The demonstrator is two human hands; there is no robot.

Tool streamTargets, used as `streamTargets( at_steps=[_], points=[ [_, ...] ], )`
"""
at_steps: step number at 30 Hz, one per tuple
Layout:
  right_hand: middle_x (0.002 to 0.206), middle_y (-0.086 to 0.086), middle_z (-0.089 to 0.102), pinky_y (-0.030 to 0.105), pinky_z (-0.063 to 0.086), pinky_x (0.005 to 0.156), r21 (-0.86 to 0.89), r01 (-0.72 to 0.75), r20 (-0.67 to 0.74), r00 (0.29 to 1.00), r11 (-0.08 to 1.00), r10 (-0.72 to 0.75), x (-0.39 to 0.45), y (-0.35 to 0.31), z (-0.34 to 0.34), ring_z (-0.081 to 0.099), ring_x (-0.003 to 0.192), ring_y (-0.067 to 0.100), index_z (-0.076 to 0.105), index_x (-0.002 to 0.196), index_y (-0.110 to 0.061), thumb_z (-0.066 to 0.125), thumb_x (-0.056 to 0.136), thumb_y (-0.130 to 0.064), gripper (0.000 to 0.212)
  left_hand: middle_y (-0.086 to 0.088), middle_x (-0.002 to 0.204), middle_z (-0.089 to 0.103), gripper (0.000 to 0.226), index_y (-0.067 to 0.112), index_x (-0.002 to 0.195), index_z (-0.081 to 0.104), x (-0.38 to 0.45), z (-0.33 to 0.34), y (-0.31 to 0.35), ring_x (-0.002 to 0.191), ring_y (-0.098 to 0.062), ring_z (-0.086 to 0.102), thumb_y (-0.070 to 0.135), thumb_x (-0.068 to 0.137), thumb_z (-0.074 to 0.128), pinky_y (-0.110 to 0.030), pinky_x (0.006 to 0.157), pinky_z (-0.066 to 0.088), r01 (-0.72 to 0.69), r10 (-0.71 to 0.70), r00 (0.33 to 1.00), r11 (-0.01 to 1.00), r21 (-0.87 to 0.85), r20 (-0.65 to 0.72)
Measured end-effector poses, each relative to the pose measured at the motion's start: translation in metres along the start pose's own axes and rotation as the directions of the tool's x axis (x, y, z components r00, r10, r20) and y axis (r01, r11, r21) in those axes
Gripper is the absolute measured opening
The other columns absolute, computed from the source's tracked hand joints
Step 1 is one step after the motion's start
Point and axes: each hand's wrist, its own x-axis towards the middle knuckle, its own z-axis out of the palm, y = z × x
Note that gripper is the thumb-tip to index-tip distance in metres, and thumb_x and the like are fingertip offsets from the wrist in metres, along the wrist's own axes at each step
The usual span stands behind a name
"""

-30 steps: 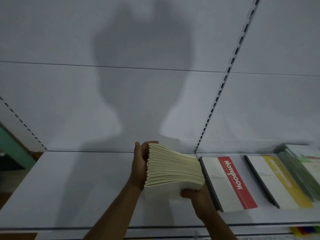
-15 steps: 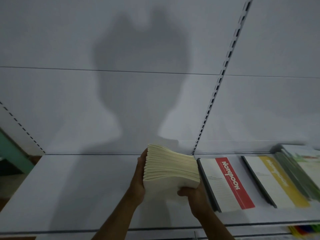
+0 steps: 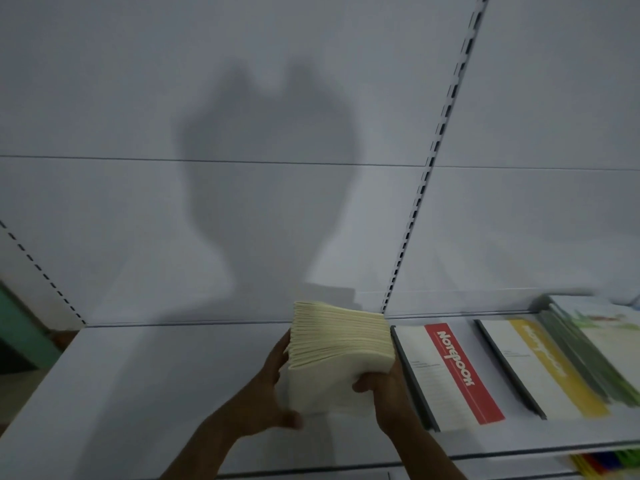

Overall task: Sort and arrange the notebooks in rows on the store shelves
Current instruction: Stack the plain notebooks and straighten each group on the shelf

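Note:
A thick stack of cream notebooks [image 3: 341,344] stands on the white shelf [image 3: 121,393], page edges toward me. My left hand [image 3: 268,393] grips its left side, thumb curled at the lower front corner. My right hand [image 3: 382,386] holds its right front corner, thumb on the front face. Just to the right lies a notebook with a red band [image 3: 450,372], then one with a yellow band [image 3: 540,368], then a leaning pile of green-covered notebooks [image 3: 595,344].
The white back panel [image 3: 207,202] rises behind the shelf, with a slotted upright [image 3: 415,209] beside the stack. The shelf's front lip [image 3: 346,465] runs across the bottom. Coloured items [image 3: 602,462] show on the shelf below at the right. A green post [image 3: 20,327] stands at the far left.
My left hand has slid from the stack's top back corner down to its lower left front. The stack has settled lower on the shelf. My right hand keeps its hold.

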Motion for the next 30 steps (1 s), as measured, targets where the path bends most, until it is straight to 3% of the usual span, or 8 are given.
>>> streamTargets(
  at_steps=[3, 7, 10, 13, 20, 23, 27, 30],
  points=[
    [0.102, 0.014, 0.067, 0.035, 0.055, 0.066, 0.023, 0.030, 0.002, 1.000, 0.999, -0.030, 0.001, -0.006, 0.001, 0.064, 0.093, 0.026, 0.055, 0.114, 0.000, 0.069, 0.032, -0.022, 0.086, 0.024, 0.152, 0.023, 0.132, 0.038, 0.149, 0.004, 0.002, -0.007, -0.009, 0.140, 0.002, 0.026, 0.027, 0.054, 0.094, -0.025, 0.110, 0.035, -0.074, 0.080, 0.996, 0.983, 0.165, -0.033],
    [0.096, 0.008, 0.068, 0.033, 0.054, 0.062, 0.073, -0.015, 0.010, 1.000, 0.997, 0.014, 0.000, -0.024, 0.004, 0.065, 0.087, 0.021, 0.057, 0.111, -0.008, 0.068, 0.028, -0.021, 0.084, 0.022, 0.133, 0.051, 0.110, 0.040, 0.144, 0.026, 0.017, -0.011, 0.006, 0.128, -0.002, 0.046, 0.032, 0.055, 0.092, -0.040, 0.109, 0.041, -0.029, 0.041, 0.995, 0.991, 0.133, -0.093],
    [0.098, 0.016, 0.069, 0.048, 0.056, 0.071, 0.109, -0.223, 0.016, 0.975, 0.969, 0.223, 0.016, -0.037, 0.008, 0.064, 0.090, 0.035, 0.062, 0.105, -0.004, 0.066, 0.030, -0.014, 0.076, 0.008, 0.115, 0.066, 0.092, 0.033, 0.137, 0.044, 0.019, -0.013, 0.019, 0.107, -0.008, 0.063, 0.040, 0.057, 0.089, -0.042, 0.097, 0.051, 0.035, -0.016, 0.989, 0.991, 0.128, -0.148],
    [0.090, 0.018, 0.068, 0.045, 0.053, 0.075, 0.083, -0.469, 0.041, 0.883, 0.879, 0.467, 0.039, -0.052, 0.006, 0.062, 0.082, 0.037, 0.066, 0.084, -0.004, 0.065, 0.038, -0.010, 0.047, 0.004, 0.103, 0.073, 0.065, 0.027, 0.126, 0.058, 0.026, -0.013, 0.037, 0.092, -0.012, 0.071, 0.040, 0.067, 0.084, -0.034, 0.084, 0.057, 0.191, -0.193, 0.964, 0.981, -0.030, -0.183],
    [0.103, 0.018, 0.071, 0.046, 0.057, 0.077, -0.068, -0.609, 0.114, 0.782, 0.790, 0.612, 0.040, -0.023, 0.003, 0.068, 0.093, 0.034, 0.062, 0.111, -0.003, 0.074, 0.080, -0.022, 0.038, -0.014, 0.094, 0.075, 0.057, 0.004, 0.103, 0.070, 0.021, -0.010, 0.027, 0.090, -0.031, 0.071, 0.046, 0.066, 0.081, -0.045, 0.086, 0.057, 0.603, -0.642, 0.763, 0.748, -0.277, -0.073],
    [0.102, 0.017, 0.070, 0.047, 0.056, 0.081, -0.104, -0.610, 0.049, 0.786, 0.786, 0.616, 0.037, -0.005, 0.007, 0.068, 0.092, 0.032, 0.062, 0.111, -0.001, 0.078, 0.076, -0.024, 0.045, -0.014, 0.093, 0.075, 0.056, 0.003, 0.105, 0.069, 0.022, -0.009, 0.015, 0.088, -0.031, 0.072, 0.043, 0.068, 0.081, -0.046, 0.084, 0.057, 0.617, -0.656, 0.750, 0.739, -0.270, -0.085],
    [0.100, 0.009, 0.069, 0.030, 0.056, 0.063, -0.247, -0.539, -0.043, 0.836, 0.805, 0.547, 0.039, -0.003, 0.011, 0.068, 0.086, 0.022, 0.064, 0.105, -0.006, 0.075, 0.077, -0.040, 0.046, -0.015, 0.091, 0.075, 0.056, 0.003, 0.099, 0.071, 0.031, -0.011, 0.007, 0.086, -0.034, 0.071, 0.049, 0.067, 0.081, -0.048, 0.082, 0.058, 0.623, -0.653, 0.747, 0.753, -0.213, -0.123],
    [0.113, 0.009, 0.067, 0.033, 0.056, 0.082, -0.397, -0.478, -0.058, 0.865, 0.784, 0.498, 0.046, -0.004, 0.012, 0.066, 0.098, 0.023, 0.061, 0.118, -0.005, 0.071, 0.077, -0.048, 0.061, -0.019, 0.083, 0.074, 0.056, -0.002, 0.092, 0.071, 0.040, -0.016, 0.012, 0.077, -0.034, 0.071, 0.048, 0.067, 0.082, -0.043, 0.073, 0.060, 0.646, -0.644, 0.739, 0.760, -0.063, -0.198]
  ],
)
